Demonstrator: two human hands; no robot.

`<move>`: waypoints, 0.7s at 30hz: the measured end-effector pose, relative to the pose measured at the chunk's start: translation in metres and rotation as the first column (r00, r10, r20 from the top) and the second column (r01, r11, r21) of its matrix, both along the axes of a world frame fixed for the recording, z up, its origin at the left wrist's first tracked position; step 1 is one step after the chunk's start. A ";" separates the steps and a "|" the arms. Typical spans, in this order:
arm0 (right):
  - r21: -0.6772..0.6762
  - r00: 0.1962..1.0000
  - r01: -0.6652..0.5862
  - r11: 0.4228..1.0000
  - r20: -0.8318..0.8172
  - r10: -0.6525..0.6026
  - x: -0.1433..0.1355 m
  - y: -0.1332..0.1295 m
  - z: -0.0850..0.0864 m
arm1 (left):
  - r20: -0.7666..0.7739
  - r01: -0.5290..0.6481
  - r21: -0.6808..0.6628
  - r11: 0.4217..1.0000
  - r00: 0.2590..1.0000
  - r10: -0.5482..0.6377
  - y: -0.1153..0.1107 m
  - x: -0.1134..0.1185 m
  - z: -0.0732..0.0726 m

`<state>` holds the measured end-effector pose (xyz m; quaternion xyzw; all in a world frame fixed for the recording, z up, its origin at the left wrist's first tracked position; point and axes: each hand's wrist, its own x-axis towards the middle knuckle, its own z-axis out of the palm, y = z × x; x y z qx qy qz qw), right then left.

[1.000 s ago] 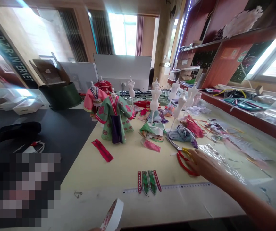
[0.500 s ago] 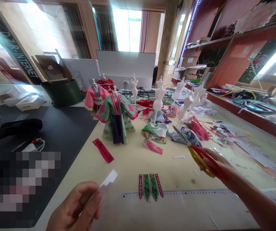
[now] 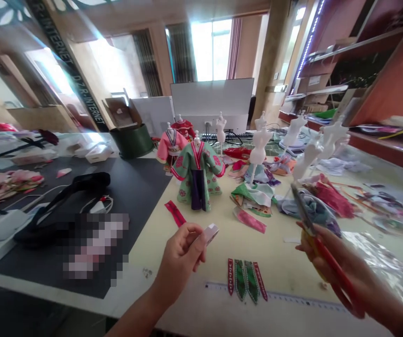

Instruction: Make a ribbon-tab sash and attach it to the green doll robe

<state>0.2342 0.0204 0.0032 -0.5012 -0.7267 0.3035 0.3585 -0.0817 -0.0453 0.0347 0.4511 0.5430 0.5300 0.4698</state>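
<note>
My left hand (image 3: 183, 250) pinches a small white strip (image 3: 211, 232) between thumb and fingers, held above the cream tabletop; whether it is paper or cloth I cannot tell. On the right, my right hand (image 3: 338, 267) is closed round the red and yellow handles of a pair of scissors (image 3: 303, 210). Their blades point up and away and look closed together. Between the hands, several green and red trimmed strips (image 3: 246, 281) lie side by side across a ruler (image 3: 292, 299). A red strip of cloth (image 3: 175, 213) lies just behind my left hand.
Behind stands a mannequin in a green robe (image 3: 198, 175), beside one in pink (image 3: 172, 145). Bare white mannequins (image 3: 259, 145) rise among cloth pieces (image 3: 253, 196). A pink strip (image 3: 250, 220) lies mid-table. Crinkled clear plastic (image 3: 384, 262) is at right; a dark mat (image 3: 141, 182) at left.
My view has turned left. My left hand has moved forward and right over the table with the white strip, which now looks bent or folded. The scissors stay in my right hand, their blades tilted more upright.
</note>
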 end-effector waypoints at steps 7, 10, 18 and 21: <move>-0.007 0.931 -0.298 0.955 0.218 0.292 -0.036 -0.012 0.018 | 0.112 -0.005 0.001 1.000 0.994 0.005 0.013 0.018 -0.007; -0.020 0.899 -0.364 0.931 0.254 0.357 -0.052 -0.017 0.024 | 0.162 -0.006 -0.012 1.000 0.987 0.008 0.017 0.024 -0.009; -0.058 0.896 -0.410 0.910 0.161 0.414 -0.065 -0.030 0.026 | 0.209 -0.051 -0.054 0.997 0.976 0.062 0.022 0.033 -0.005; -0.077 0.896 -0.411 0.908 0.148 0.418 -0.068 -0.031 0.027 | 0.194 -0.046 -0.048 0.998 0.979 0.055 0.022 0.034 -0.006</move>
